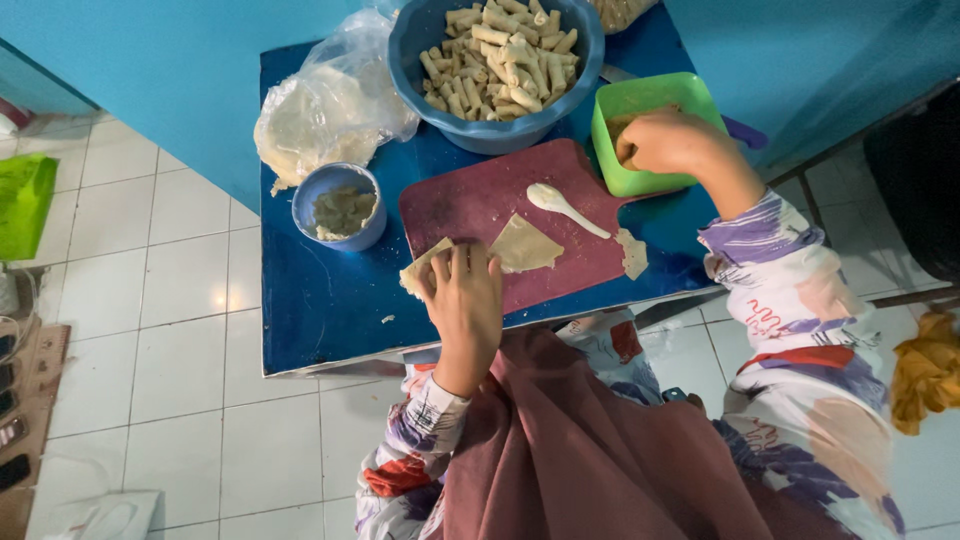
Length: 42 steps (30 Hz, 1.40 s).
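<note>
Wrapper (524,245): thin, pale, triangular sheet, flat on maroon cutting board (470,200).
Second wrapper (418,268): at board's near-left edge.
Left hand (462,290): fingers extended, pressing second wrapper.
Right hand (665,140): curled into green container (640,100); contents held cannot be told.
Counter (320,300): blue.

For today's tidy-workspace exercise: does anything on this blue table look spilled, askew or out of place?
Slightly. A wrapper scrap hangs off the board edge, and a crumb lies on the table. The spoon lies on the board.
</note>
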Tool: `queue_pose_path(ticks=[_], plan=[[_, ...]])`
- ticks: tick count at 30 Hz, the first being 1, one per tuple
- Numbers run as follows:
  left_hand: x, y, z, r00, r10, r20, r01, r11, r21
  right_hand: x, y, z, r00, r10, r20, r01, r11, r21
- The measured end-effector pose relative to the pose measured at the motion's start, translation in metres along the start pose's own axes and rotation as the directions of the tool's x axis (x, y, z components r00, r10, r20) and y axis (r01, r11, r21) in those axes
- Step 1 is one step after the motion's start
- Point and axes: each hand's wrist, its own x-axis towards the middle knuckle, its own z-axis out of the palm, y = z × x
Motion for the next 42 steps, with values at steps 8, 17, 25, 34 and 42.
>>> queue_pose_path(ticks=[8, 17, 25, 34, 42], plan=[[-0.001, 0.000, 0.013, 0.999, -0.017, 0.044, 0.018, 1.000, -0.014, 0.001, -0.001, 0.001, 0.997, -0.075, -0.020, 0.074, 0.997, -0.030], [0.001, -0.001, 0.011, 0.998, -0.034, 0.052, 0.040, 0.993, -0.115, -0.034, -0.018, -0.042, 0.992, -0.059, -0.114, 0.066, 0.997, 0.050], [0.002, -0.005, 0.008, 0.997, -0.011, 0.071, 0.021, 0.991, -0.130, -0.064, -0.092, -0.073, 0.958, -0.180, -0.221, 0.213, 0.967, 0.136], [-0.003, -0.004, 0.010, 0.989, -0.026, 0.146, 0.045, 0.991, -0.127, -0.071, -0.179, 0.014, 0.813, -0.433, -0.388, 0.548, 0.794, 0.261], [-0.003, -0.001, 0.009, 0.991, -0.019, 0.132, 0.036, 0.991, -0.131, -0.079, -0.177, 0.042, 0.733, -0.362, -0.575, 0.552, 0.812, 0.192]])
